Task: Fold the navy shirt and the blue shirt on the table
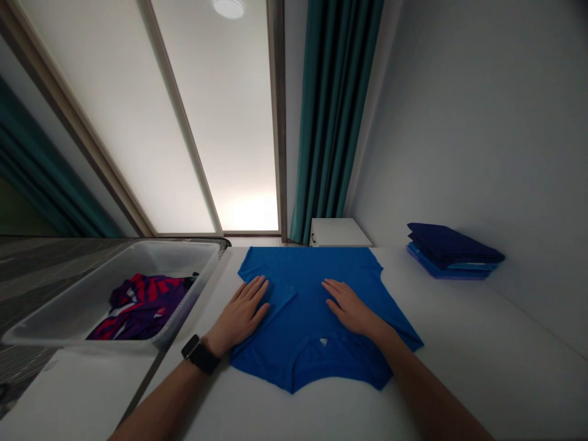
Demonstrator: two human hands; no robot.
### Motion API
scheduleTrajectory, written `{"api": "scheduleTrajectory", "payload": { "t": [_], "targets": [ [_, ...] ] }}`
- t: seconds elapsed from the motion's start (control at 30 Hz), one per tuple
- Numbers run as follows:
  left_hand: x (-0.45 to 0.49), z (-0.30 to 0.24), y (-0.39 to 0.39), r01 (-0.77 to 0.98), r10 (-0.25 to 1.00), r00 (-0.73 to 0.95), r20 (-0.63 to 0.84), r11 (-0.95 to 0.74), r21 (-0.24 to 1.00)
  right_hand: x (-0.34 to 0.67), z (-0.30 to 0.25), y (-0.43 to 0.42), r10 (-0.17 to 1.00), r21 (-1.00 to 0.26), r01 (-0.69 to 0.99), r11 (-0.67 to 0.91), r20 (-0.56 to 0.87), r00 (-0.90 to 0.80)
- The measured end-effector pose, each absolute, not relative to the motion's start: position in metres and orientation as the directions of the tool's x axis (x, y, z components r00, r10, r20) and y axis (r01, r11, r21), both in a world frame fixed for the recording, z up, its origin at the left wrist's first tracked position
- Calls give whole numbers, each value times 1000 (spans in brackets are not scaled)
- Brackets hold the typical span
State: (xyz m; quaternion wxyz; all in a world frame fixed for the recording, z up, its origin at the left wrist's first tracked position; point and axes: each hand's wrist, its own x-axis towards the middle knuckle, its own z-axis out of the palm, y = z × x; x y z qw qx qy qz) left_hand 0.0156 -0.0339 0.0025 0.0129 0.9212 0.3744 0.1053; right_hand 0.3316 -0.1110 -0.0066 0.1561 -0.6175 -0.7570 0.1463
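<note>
Left hand [241, 312] and right hand [351, 309] open, flat on a blue T-shirt [303, 361] with one side folded in; folded blue stack [452, 257] aside, red-and-purple garment [142, 309] unfolded in a plastic bin [179, 245].

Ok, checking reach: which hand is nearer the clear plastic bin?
Left: the left hand rests on the blue T-shirt beside the bin; the right hand rests farther off on the shirt.

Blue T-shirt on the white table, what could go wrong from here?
The left hand presses right beside a folded-over flap of the blue T-shirt, so sliding it might drag the flap out of line. The black wristwatch sits close to the shirt's edge and could possibly snag the thin fabric. Pressure from the right hand might also shift the whole shirt on the smooth white tabletop.
</note>
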Motion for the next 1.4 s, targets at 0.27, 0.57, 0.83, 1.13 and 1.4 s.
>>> {"api": "scheduleTrajectory", "payload": {
  "t": [0.27,0.57,0.83,1.13,1.4],
  "targets": [
    [22,-1,-40,532,545,831,111,-838,123,320,-9,-114,973,-364,904,224,23,-232],
    [43,22,-73,493,510,829,228,-860,130,338,-1,-112,972,-386,893,233,127,-199],
    [66,6,-117,448,467,872,146,-882,145,327,2,-162,971,-339,910,237,92,-219],
    [62,6,-113,410,421,901,99,-905,113,309,-11,-199,996,-204,975,85,42,-78],
    [60,13,-114,371,386,920,75,-915,156,303,-13,-203,999,-212,977,26,32,-19]
  ]
}}
